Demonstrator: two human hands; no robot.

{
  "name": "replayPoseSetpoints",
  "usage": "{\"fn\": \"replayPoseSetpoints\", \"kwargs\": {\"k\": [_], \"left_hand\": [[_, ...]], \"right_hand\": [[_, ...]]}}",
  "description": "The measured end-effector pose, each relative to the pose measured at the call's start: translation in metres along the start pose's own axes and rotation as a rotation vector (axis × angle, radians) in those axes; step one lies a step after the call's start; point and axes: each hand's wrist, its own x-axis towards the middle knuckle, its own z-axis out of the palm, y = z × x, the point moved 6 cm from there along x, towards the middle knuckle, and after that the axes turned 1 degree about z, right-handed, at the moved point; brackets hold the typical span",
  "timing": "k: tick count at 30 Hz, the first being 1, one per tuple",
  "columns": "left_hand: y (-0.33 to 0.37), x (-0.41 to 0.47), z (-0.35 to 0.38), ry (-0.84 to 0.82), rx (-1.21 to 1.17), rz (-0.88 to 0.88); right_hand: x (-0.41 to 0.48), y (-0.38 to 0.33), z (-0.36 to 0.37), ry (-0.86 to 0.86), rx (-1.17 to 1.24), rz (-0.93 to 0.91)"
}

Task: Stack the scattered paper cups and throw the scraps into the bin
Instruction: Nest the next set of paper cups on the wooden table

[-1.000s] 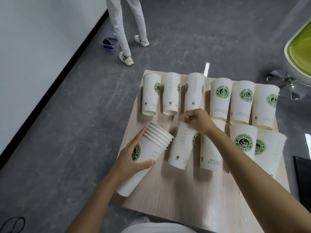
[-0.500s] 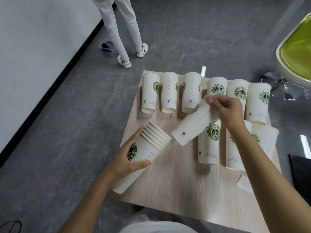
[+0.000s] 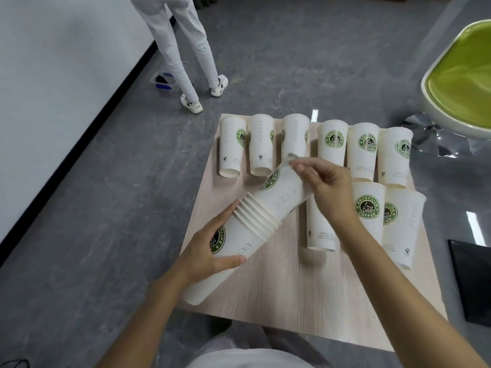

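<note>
My left hand (image 3: 207, 251) grips a tilted stack of nested white paper cups (image 3: 255, 224) with green coffee logos, over the left part of the wooden table (image 3: 287, 288). My right hand (image 3: 326, 187) pinches the upper end of a single cup (image 3: 281, 197), whose lower end meets the rimmed end of the stack. Several cups stand upside down in a back row (image 3: 333, 144). Three more stand at the right front (image 3: 368, 208), partly hidden by my right arm. No scraps show.
A person in white trousers (image 3: 183, 57) stands on the grey floor beyond the table, beside a small box (image 3: 162, 81). A green-seated chair (image 3: 462, 83) is at the far right. A black object (image 3: 473, 282) sits on the floor at the table's right.
My right hand lifted one cup from the front row, swung it left and brought it down against the stack's rims. The stack in my left hand stayed about where it was.
</note>
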Motion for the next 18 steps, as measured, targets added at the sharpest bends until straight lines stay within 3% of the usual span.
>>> {"fn": "replayPoseSetpoints", "kwargs": {"k": [9,18], "left_hand": [[0.008,-0.003,0.004,0.015,-0.009,0.009],[0.011,-0.002,0.011,-0.006,0.012,0.029]], "right_hand": [[-0.038,0.008,0.037,-0.156,-0.04,0.06],[-0.06,0.006,0.049,-0.195,-0.159,0.037]]}}
